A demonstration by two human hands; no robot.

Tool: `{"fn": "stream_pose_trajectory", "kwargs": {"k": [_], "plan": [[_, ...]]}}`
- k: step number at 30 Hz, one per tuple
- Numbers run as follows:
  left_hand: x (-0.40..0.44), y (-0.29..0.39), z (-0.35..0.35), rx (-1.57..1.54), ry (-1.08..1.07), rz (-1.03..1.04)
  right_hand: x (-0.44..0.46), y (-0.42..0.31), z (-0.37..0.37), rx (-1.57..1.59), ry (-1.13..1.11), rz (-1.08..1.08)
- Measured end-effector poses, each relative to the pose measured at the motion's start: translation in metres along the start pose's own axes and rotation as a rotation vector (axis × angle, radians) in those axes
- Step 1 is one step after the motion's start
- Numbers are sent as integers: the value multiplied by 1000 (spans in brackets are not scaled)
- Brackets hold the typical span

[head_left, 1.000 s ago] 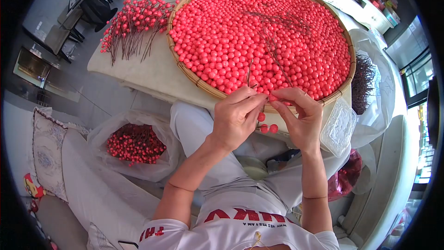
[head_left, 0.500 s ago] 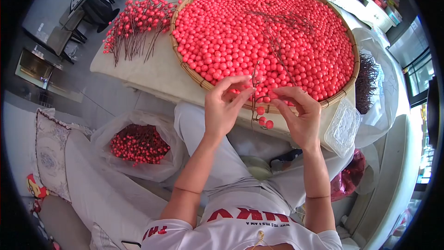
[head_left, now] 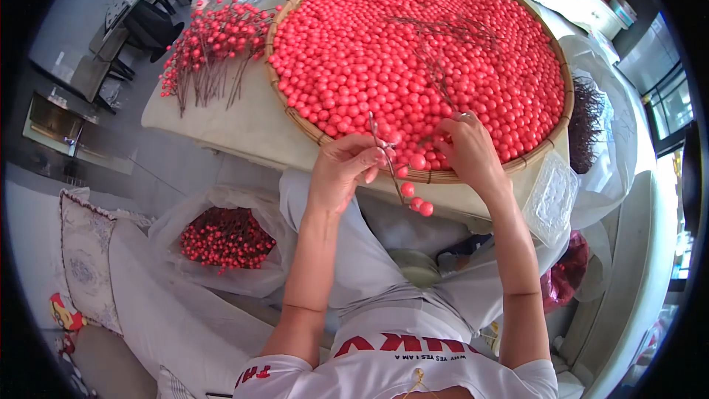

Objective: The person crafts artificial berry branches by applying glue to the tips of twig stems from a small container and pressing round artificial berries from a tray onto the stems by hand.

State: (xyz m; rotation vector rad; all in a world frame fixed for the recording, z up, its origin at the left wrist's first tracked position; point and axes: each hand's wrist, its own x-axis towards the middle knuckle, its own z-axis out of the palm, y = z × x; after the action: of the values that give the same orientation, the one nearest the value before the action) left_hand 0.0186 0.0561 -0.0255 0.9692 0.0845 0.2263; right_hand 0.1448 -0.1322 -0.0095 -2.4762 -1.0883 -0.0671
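Note:
My left hand [head_left: 341, 170] pinches a thin brown artificial berry stem [head_left: 385, 155] between thumb and fingers, near the front rim of the tray. Several red berries [head_left: 416, 205] hang from its lower end, over the rim. My right hand [head_left: 470, 149] is at the front of the loose red berries [head_left: 413, 52], its fingers curled down and drawn together. Whether a berry sits between those fingertips is hidden. The berries fill a round woven bamboo tray [head_left: 569, 103].
Finished-looking berry sprigs [head_left: 221, 37] lie on the cloth-covered table [head_left: 177, 114], left of the tray. Bare brown stems [head_left: 461, 29] rest on the berries. A plastic bag [head_left: 166, 240] of berry sprigs stands lower left. Another bag [head_left: 617, 103] holds dark stems at right.
My right hand has left the stem and moved up onto the loose berries, its fingers turned down. My left hand has shifted slightly left and lower, still pinching the stem, which now tilts.

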Motion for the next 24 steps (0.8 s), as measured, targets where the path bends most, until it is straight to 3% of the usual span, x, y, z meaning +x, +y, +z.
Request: {"fn": "stream_pose_trajectory", "kwargs": {"k": [5, 9, 15, 20, 24], "plan": [[-1, -9, -5, -174, -97, -76, -11, -20, -15, 261, 156, 81], [1, -15, 2, -344, -200, -192, -29, -55, -40, 997, 199, 105], [-3, -19, 13, -333, -180, -258, -33, -60, -40, 994, 214, 105], [-2, -15, 26, -254, -146, -223, -34, -55, -39, 972, 297, 224], [0, -16, 36, -51, -22, -143, -37, -50, -44, 944, 194, 260]]}}
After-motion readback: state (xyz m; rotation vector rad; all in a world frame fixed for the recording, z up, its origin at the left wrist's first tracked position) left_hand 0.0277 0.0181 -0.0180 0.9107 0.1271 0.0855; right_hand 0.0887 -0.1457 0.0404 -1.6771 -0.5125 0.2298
